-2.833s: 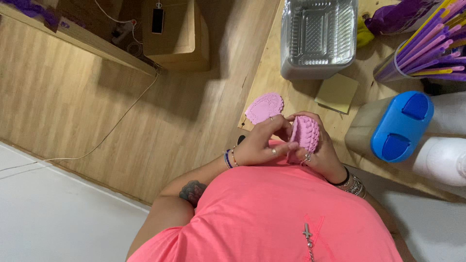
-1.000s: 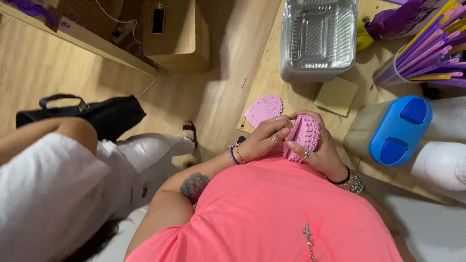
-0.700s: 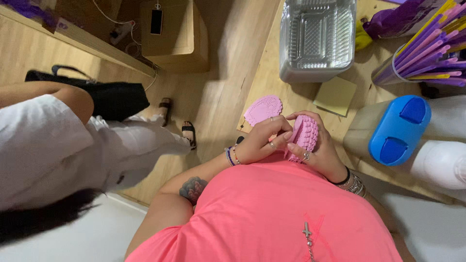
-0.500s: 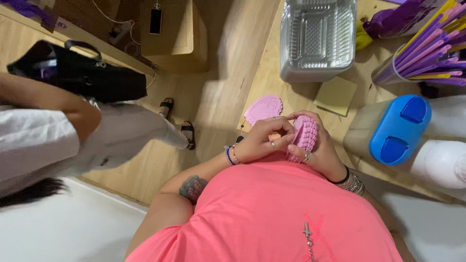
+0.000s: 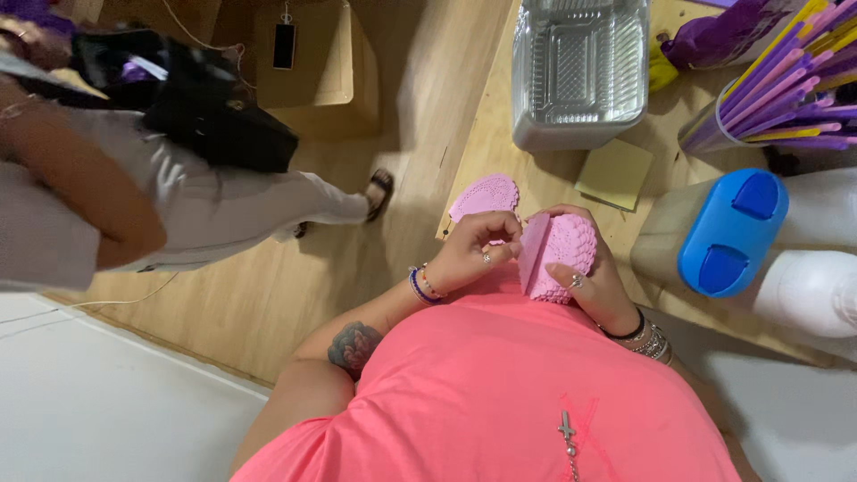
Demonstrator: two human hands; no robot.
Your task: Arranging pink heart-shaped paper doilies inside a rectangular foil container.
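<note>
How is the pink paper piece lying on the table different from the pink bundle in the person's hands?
The single doily lies flat on the wooden table, untouched; the stack of doilies is held upright between the left hand and right hand. The doily is one thin sheet; the stack is thick with many layers. Both are pink with scalloped, lacy edges.

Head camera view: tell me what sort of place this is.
Probably a food or dessert stall counter: a stack of clear plastic clamshell containers, a cup of purple and yellow straws, and pink paper doilies in the hands.
</note>
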